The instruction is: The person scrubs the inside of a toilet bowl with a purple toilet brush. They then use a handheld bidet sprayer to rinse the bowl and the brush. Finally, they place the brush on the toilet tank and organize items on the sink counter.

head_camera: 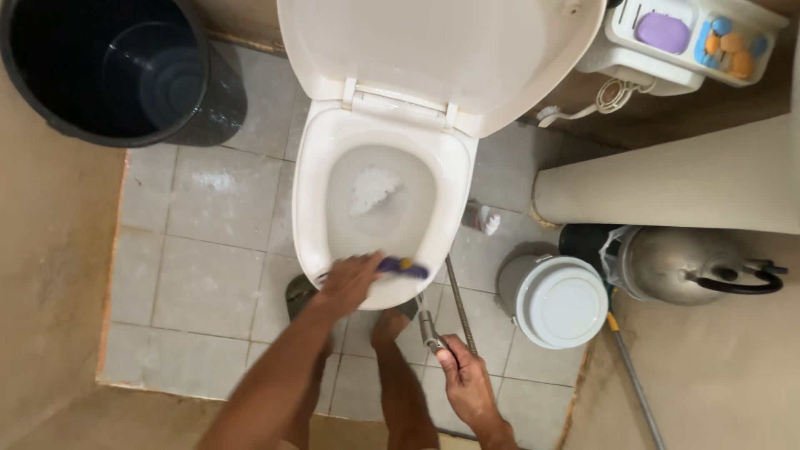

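A white toilet [312,200] stands open, its lid [433,50] raised and foamy water in the bowl. My left hand [350,282] is at the near rim of the seat, closed on a purple and yellow brush [404,267] that lies across the rim. My right hand [467,379] is lower, in front of the toilet, gripping a metal spray nozzle [431,329] whose hose [460,304] runs up beside the bowl. My legs and feet show below the bowl.
A black bucket [117,71] stands at the upper left. A white lidded bin [557,298] and a metal kettle [679,262] sit to the right. A white shelf caddy [679,37] holds soaps. The tiled floor [208,250] is wet.
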